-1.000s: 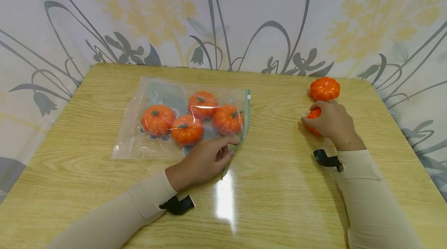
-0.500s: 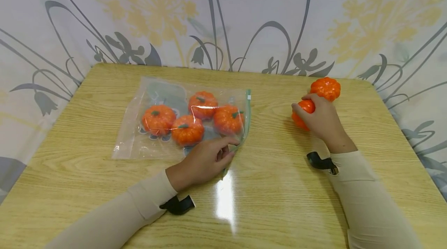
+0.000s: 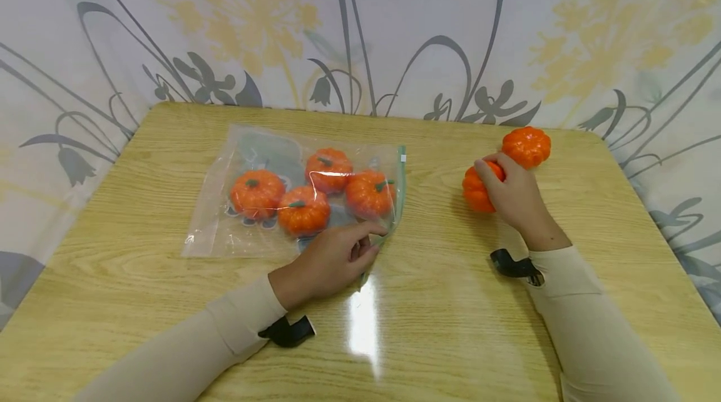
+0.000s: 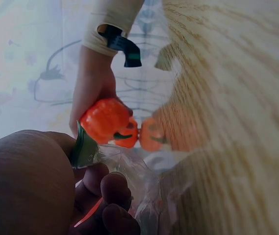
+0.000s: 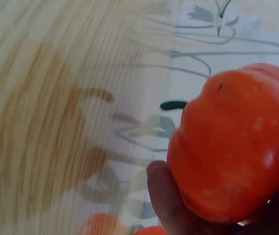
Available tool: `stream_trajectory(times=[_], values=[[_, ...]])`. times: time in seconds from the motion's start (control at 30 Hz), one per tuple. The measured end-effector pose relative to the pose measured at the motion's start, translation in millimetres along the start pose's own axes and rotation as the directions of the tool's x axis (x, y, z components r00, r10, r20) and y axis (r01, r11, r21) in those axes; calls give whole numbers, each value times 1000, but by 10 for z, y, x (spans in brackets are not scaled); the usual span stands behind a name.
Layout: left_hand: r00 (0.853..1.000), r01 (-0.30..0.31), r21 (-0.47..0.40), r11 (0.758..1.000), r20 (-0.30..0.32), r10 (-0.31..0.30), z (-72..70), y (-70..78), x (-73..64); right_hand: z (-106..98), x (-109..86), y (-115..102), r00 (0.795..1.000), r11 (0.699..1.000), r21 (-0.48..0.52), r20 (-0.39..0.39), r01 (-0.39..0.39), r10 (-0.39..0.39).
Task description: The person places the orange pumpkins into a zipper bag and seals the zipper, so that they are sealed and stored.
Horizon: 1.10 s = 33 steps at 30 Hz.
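Note:
A clear zip bag (image 3: 209, 226) lies flat on the left of the table, with several small orange toy pumpkins (image 3: 257, 196) inside. At its near right corner my left hand (image 3: 327, 264) pinches the green zip edge (image 4: 84, 149) between thumb and fingers. To the right, my right hand (image 3: 519, 201) grips an orange toy pumpkin (image 3: 476, 194). In the right wrist view this pumpkin is tipped sideways, its green stem (image 5: 173, 105) pointing left, and its reflection lies apart from it on the tabletop. The hand hides part of it.
One more orange pumpkin (image 3: 527, 146) rests at the table's back right, just behind my right hand. The glossy wooden table (image 3: 439, 302) ends at a flower-patterned cloth (image 3: 394, 26) behind it. A black wrist camera (image 3: 287, 331) sits on each sleeve.
My right hand has moved left with the pumpkin, away from the one behind it, and more of the held pumpkin shows. The left hand and bag have stayed put.

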<state>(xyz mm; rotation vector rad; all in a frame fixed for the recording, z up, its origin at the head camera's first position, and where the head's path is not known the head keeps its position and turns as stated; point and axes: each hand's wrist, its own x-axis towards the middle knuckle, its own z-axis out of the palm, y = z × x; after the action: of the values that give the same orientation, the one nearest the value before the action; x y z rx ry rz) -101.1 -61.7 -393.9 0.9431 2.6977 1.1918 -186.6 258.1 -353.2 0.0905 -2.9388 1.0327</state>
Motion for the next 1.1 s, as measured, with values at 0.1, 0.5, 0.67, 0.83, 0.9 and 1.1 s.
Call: stream_trajectory(times=[0.1,0.5,0.67,0.83,0.9,1.1], values=[[1000,-4,-5,1000,-1,4,4,-1,2,-3,-5,-19,1000,999,41,23,-18,17],[1000,-13,-3,1000,-6,13,18,-17,1,16,-36,-128,980,993,108,197,-57,35],[1000,-21,-4,1000,-6,21,17,-21,5,50,-46,-161,971,994,108,240,-30,3],[1000,-18,-9,1000,-5,18,20,-25,2,97,-65,-181,962,992,124,272,-26,-9],[1000,-16,-8,1000,-4,16,23,-27,0,117,-72,-183,958,991,133,286,-30,-10],[1000,-14,1,1000,-4,14,24,-26,2,165,-78,-194,946,990,139,324,-17,-29]])
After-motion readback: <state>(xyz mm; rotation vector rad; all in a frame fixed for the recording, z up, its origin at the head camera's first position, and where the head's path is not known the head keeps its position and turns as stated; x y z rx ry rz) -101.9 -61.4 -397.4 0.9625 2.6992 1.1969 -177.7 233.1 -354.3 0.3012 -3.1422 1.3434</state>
